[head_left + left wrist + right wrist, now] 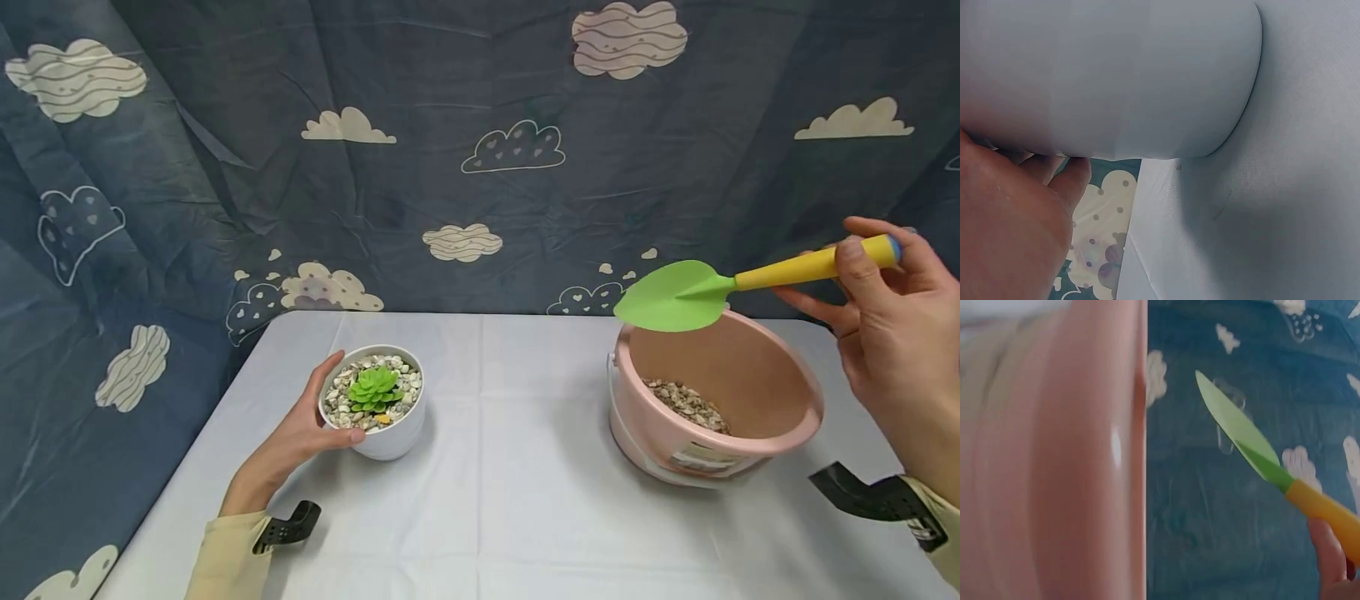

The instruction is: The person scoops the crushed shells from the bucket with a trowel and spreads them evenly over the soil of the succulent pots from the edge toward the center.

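Observation:
My right hand (pixel 892 308) grips the yellow handle of a green-bladed toy trowel (pixel 675 296), holding it above the back rim of a pink bucket (pixel 720 442). Brown-grey pebbles (pixel 686 404) lie in the bottom of that bucket. In the right wrist view, the trowel (pixel 1241 431) is seen partly from its edge, beside the bucket's wall (pixel 1085 456). Around the side of a white pot (pixel 390 437) my left hand (pixel 300 425) curls, thumb at the front. The pot stands on the table with pale pebbles and a green succulent (pixel 375 389). In the left wrist view, fingers press the pot (pixel 1116 75).
A white cloth covers the table (pixel 517 500). Behind it and to the left hangs a dark blue curtain (pixel 420 75) with cloud prints. The bucket's white handle (pixel 611 383) hangs down its left side. Each wrist wears a black mount (pixel 288 527).

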### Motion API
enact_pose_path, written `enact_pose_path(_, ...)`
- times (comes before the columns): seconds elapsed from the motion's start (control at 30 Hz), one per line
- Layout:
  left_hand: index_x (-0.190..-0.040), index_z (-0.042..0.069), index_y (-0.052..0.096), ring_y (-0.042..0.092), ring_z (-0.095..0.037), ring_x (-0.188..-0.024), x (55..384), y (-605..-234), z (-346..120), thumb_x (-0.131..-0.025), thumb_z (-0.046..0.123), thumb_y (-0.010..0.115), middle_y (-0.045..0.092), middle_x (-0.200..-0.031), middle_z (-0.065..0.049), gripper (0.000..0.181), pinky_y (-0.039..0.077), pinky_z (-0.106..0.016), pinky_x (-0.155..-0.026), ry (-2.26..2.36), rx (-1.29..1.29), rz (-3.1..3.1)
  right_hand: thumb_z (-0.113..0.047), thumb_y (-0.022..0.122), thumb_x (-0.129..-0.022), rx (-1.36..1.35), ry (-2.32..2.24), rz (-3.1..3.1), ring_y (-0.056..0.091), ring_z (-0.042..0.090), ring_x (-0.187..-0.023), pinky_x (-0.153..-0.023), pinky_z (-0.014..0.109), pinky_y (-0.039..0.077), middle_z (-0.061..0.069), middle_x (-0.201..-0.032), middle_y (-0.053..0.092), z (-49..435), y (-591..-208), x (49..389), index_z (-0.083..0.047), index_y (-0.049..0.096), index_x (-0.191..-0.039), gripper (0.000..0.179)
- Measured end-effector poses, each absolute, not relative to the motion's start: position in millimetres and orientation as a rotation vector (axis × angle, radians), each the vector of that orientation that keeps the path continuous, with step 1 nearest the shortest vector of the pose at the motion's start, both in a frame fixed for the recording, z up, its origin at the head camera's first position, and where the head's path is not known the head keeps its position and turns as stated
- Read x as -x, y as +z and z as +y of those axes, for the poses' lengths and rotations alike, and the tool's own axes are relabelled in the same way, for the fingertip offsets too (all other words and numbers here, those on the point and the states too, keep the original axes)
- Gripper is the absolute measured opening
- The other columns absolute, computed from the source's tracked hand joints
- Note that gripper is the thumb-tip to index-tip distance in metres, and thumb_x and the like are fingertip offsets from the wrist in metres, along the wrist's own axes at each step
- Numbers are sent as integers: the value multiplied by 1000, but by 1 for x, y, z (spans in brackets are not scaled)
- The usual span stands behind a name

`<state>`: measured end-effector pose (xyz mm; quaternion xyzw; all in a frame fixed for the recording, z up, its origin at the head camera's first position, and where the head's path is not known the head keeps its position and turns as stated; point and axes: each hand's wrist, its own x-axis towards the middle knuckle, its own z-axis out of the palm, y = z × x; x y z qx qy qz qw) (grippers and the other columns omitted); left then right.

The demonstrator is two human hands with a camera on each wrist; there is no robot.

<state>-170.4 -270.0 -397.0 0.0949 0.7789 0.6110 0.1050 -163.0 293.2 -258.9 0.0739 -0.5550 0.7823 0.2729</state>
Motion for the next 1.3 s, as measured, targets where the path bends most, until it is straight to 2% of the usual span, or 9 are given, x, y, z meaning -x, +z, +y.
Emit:
enact_pose_path(0.2,-159,24,9,22,-37,-140,171,-395,-269,-77,14,82,12,-159,-16,110,27,-51,-107,1788,-277,2310,1,67,-88,-223,1985,-1483,66,19,-102,-62,25,54,11,-113,55,307,-259,169,-5,51,-138,52)
enact_pose_path(0.27,-159,24,9,20,-37,-141,171,-395,-269,-77,14,82,11,-159,-16,110,24,-56,-107,1790,-276,2308,1,69,-87,-217,1957,-1485,68,19,-100,-62,24,54,13,-113,58,307,-258,170,-6,50,-137,54)
enact_pose_path(0.47,-159,24,9,20,-38,-141,171,-393,-268,-77,12,82,10,-159,-17,110,22,-57,-108,1793,-269,2307,4,69,-86,-241,1773,-1707,67,14,-99,-63,20,53,12,-113,63,307,-260,174,-4,49,-135,53)
enact_pose_path(0.67,-159,24,9,21,-37,-141,171,-392,-267,-77,13,82,11,-159,-17,110,23,-56,-108,1791,-272,2310,7,66,-89,-258,1538,-2041,68,5,-95,-59,21,53,3,-111,67,311,-272,184,-4,54,-132,46)
enact_pose_path(0.77,-159,24,9,21,-38,-140,172,-393,-267,-77,13,82,11,-159,-17,110,24,-56,-108,1792,-278,2306,4,67,-89,-235,1459,-2213,67,2,-91,-58,22,54,-5,-107,68,314,-280,191,-7,56,-129,43)
enact_pose_path(0.9,-159,25,9,22,-38,-140,172,-395,-268,-77,13,82,11,-159,-18,110,24,-57,-107,1791,-284,2301,-7,70,-91,-177,1413,-2395,64,-3,-88,-62,19,54,-15,-102,67,319,-290,198,-12,58,-125,37)
enact_pose_path(1.0,-159,26,8,20,-39,-141,172,-396,-268,-77,14,82,10,-159,-18,111,22,-57,-108,1790,-279,2298,-14,71,-92,-161,1400,-2483,64,-1,-87,-65,17,53,-16,-100,67,324,-296,202,-11,59,-124,35)
enact_pose_path(1.2,-159,27,8,17,-40,-142,170,-397,-269,-77,13,82,8,-160,-17,111,20,-59,-108,1790,-264,2302,-15,68,-93,-241,1519,-2555,69,8,-88,-62,36,57,-7,-102,71,328,-307,208,-7,56,-125,35)
enact_pose_path(1.3,-159,27,8,16,-39,-142,169,-398,-269,-77,13,82,7,-160,-17,111,19,-59,-108,1796,-263,2298,-12,67,-94,-292,1568,-2556,70,11,-90,-62,41,57,-4,-103,73,328,-310,210,-6,55,-125,34)
